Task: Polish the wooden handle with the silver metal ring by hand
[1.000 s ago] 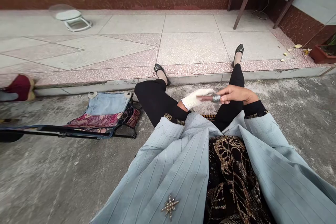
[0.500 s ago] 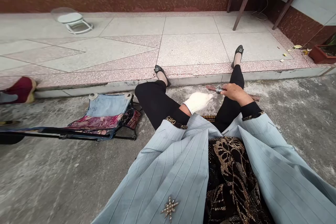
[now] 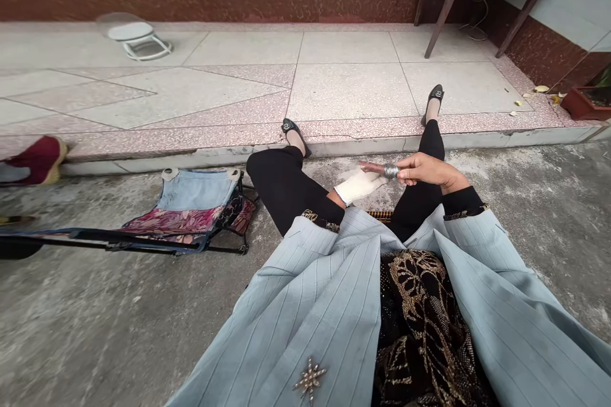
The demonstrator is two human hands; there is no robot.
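The bare right hand [image 3: 427, 170] grasps a slim brown stick [image 3: 371, 167] between the black-trousered legs [image 3: 291, 187], silvery wire [image 3: 391, 171] already coiled round it, though I cannot tell what remains undone, whether the white-gloved left hand [image 3: 357, 186] behind also grips, or where the covered end stops.

Pale blue pinstriped jacket [image 3: 296, 305] over a black top [image 3: 424, 311] with gold floral patterning
A star-shaped brooch [image 3: 310, 381] is fixed to the jacket's left front, and black cuffs [image 3: 461, 201] trimmed in gold show beyond the sleeves [image 3: 477, 232]; a white knit glove [image 3: 351, 190] covers the left hand [image 3: 361, 185], with black trousers [image 3: 284, 186] and pointed black flats [image 3: 436, 95] bearing silvery buckle ornaments [image 3: 287, 128]
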